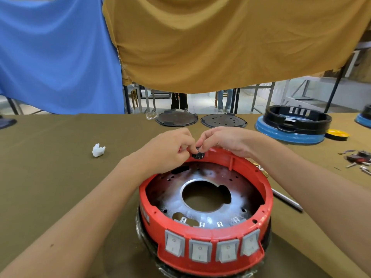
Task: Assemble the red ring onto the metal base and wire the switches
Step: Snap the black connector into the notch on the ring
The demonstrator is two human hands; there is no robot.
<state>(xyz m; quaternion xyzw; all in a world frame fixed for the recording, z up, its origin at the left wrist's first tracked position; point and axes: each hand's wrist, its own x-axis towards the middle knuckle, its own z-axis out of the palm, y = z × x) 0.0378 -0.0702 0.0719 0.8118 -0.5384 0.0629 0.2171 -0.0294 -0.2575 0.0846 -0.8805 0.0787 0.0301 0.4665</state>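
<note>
I see the red ring [206, 255] seated on the metal base [202, 197], both on the table [50, 177] directly in front of me. Four grey switches [212, 247] sit in a row along the ring's near wall. At the far rim, my left hand [170, 149] and right hand [226, 141] meet; both grips are curled, pinching a small black part [198, 155] between the fingertips. A white scrap [98, 150] lies to the left, well apart. A metal rod [287, 199] lies just right of the ring.

Both hands [170, 149] [224, 140] pinch a black part [198, 155] at the red ring's [206, 263] far rim.
</note>
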